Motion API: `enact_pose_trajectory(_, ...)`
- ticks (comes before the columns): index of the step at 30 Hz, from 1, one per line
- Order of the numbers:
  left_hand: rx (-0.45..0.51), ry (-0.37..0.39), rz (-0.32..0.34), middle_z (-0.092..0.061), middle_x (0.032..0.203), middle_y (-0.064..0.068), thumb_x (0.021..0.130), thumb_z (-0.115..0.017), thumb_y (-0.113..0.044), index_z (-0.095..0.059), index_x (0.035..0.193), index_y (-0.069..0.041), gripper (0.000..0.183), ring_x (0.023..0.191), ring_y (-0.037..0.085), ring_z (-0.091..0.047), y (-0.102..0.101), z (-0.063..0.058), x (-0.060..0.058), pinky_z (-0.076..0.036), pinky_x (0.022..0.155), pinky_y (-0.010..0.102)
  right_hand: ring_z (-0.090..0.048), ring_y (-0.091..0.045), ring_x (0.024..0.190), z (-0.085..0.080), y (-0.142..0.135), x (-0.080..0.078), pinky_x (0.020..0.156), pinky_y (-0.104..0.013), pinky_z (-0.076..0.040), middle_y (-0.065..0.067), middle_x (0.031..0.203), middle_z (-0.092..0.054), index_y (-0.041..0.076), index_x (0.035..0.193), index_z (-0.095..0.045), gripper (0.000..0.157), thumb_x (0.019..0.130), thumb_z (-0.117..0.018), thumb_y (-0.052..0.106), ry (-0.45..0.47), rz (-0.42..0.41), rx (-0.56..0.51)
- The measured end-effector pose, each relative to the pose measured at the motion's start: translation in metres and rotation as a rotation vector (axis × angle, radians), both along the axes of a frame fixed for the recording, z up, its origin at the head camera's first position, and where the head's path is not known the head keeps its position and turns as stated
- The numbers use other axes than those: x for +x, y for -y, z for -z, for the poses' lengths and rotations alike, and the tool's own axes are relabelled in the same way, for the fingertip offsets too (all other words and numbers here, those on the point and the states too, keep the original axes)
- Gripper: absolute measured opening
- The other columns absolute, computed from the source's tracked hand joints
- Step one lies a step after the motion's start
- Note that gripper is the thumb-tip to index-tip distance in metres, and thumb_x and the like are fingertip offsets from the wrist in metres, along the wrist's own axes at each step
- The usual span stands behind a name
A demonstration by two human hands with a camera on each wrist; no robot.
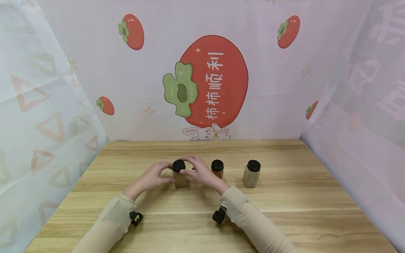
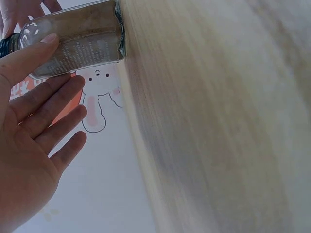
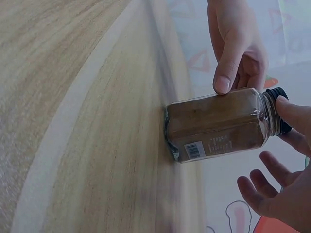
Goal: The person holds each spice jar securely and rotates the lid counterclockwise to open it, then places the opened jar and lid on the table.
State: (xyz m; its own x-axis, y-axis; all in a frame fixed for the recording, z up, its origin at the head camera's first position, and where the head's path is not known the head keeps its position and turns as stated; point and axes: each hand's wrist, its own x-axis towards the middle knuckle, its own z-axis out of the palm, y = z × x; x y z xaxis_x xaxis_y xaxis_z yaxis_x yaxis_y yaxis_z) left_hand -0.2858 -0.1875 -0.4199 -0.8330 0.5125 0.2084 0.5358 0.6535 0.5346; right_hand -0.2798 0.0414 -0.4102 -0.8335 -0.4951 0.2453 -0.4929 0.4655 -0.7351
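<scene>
In the head view, your left hand (image 1: 153,177) is just left of the brown jar (image 1: 180,182), its thumb and fingers apart, while your right hand (image 1: 204,172) comes around the other side at the black cap (image 1: 179,165). The jar stands upright on the bench (image 1: 177,211) between them. Just beyond your right wrist, which hides its lower part, is an orange jar (image 1: 217,173); farther right, a pale jar (image 1: 251,176) has a label too small to read. Beyond your hands, the backdrop (image 1: 272,88) reads 柿柿顺利.

In the left wrist view, your left thumb lies against the glass, the other fingers spread nearly straight. Brown filling shows above it; the printed lines (image 2: 85,54) are illegible. The frame cuts off the cap and your right hand.

In the right wrist view, your right thumb and forefinger pinch the cap. Left of that hand, near the base, sits a barcode (image 3: 194,150). The jar partly hides your left fingers.
</scene>
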Motion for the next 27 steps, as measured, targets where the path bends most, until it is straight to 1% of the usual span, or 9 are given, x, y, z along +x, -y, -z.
enact_pose_trajectory(3, -0.002, -0.017, 0.008, -0.066, 0.114, 0.003, 0.079, -0.076, -0.029, -0.064, 0.113, -0.012, 0.040, 0.114, 0.028, -0.058, -0.001, 0.000, 0.000, -0.044, 0.099, 0.051, -0.041, -0.026, 0.128, 0.000, 0.000, -0.001, 0.098, -0.047, -0.047, -0.010, 0.138, -0.045, 0.018, 0.136, -0.050, 0.047, 0.092, -0.062, 0.029, 0.007, -0.008, 0.001)
enact_pose_trajectory(5, -0.002, -0.020, 0.010, -0.066, 0.113, 0.003, 0.079, -0.076, -0.029, -0.064, 0.112, -0.013, 0.039, 0.113, 0.028, -0.058, -0.001, 0.001, -0.001, -0.044, 0.099, 0.051, -0.041, -0.029, 0.127, 0.000, 0.000, 0.000, 0.098, -0.048, -0.046, -0.011, 0.138, -0.045, 0.014, 0.137, -0.049, 0.050, 0.091, -0.064, 0.028, 0.003, -0.007, -0.008)
enact_pose_trajectory(9, 0.000, -0.015, 0.014, -0.066, 0.113, 0.002, 0.080, -0.076, -0.029, -0.064, 0.111, -0.013, 0.037, 0.114, 0.028, -0.058, -0.001, 0.001, -0.001, -0.044, 0.099, 0.051, -0.044, -0.032, 0.125, 0.002, 0.001, 0.002, 0.096, -0.049, -0.047, -0.011, 0.136, -0.047, 0.011, 0.136, -0.049, 0.056, 0.087, -0.068, 0.029, -0.020, 0.028, -0.035)
enact_pose_trajectory(13, 0.003, -0.020, 0.016, -0.066, 0.112, 0.001, 0.079, -0.076, -0.028, -0.064, 0.111, -0.013, 0.036, 0.114, 0.027, -0.058, -0.001, 0.001, -0.001, -0.045, 0.099, 0.050, -0.046, -0.027, 0.123, 0.005, 0.004, 0.008, 0.094, -0.044, -0.048, -0.008, 0.133, -0.050, 0.014, 0.132, -0.052, 0.057, 0.083, -0.072, 0.035, -0.070, 0.107, -0.026)
enact_pose_trajectory(16, 0.002, -0.036, 0.017, -0.066, 0.111, 0.001, 0.079, -0.077, -0.026, -0.065, 0.110, -0.013, 0.036, 0.113, 0.027, -0.059, -0.001, 0.000, -0.001, -0.045, 0.098, 0.049, -0.046, -0.026, 0.123, 0.006, 0.007, 0.013, 0.098, -0.044, -0.044, -0.007, 0.130, -0.052, 0.014, 0.129, -0.054, 0.057, 0.081, -0.073, 0.037, -0.100, 0.171, -0.023)
enact_pose_trajectory(18, -0.001, -0.044, 0.018, -0.067, 0.110, 0.001, 0.078, -0.077, -0.026, -0.065, 0.109, -0.013, 0.036, 0.112, 0.026, -0.059, -0.001, 0.000, 0.000, -0.046, 0.098, 0.048, -0.046, -0.026, 0.124, 0.006, 0.010, 0.017, 0.102, -0.045, -0.041, -0.007, 0.128, -0.053, 0.014, 0.127, -0.055, 0.057, 0.081, -0.074, 0.039, -0.118, 0.214, -0.020)
enact_pose_trajectory(21, 0.000, -0.048, 0.018, -0.067, 0.110, 0.001, 0.078, -0.077, -0.025, -0.065, 0.109, -0.013, 0.036, 0.112, 0.026, -0.059, -0.001, -0.001, 0.000, -0.046, 0.098, 0.048, -0.046, -0.027, 0.123, 0.005, 0.014, 0.022, 0.103, -0.045, -0.041, -0.006, 0.126, -0.053, 0.014, 0.125, -0.056, 0.056, 0.080, -0.073, 0.043, -0.134, 0.275, -0.001)
enact_pose_trajectory(24, 0.004, -0.044, 0.019, -0.067, 0.110, 0.001, 0.078, -0.077, -0.026, -0.065, 0.110, -0.013, 0.036, 0.112, 0.026, -0.059, -0.001, -0.001, 0.000, -0.046, 0.098, 0.048, -0.046, -0.028, 0.121, 0.005, 0.018, 0.024, 0.100, -0.044, -0.043, -0.006, 0.124, -0.053, 0.015, 0.123, -0.056, 0.054, 0.080, -0.072, 0.045, -0.148, 0.318, 0.022)
enact_pose_trajectory(27, 0.009, -0.045, 0.024, -0.067, 0.109, 0.001, 0.078, -0.077, -0.025, -0.065, 0.109, -0.013, 0.035, 0.112, 0.026, -0.059, -0.001, -0.001, 0.001, -0.046, 0.098, 0.048, -0.045, -0.028, 0.121, 0.004, 0.020, 0.025, 0.099, -0.043, -0.044, -0.006, 0.123, -0.053, 0.015, 0.122, -0.056, 0.053, 0.081, -0.071, 0.045, -0.151, 0.338, 0.027)
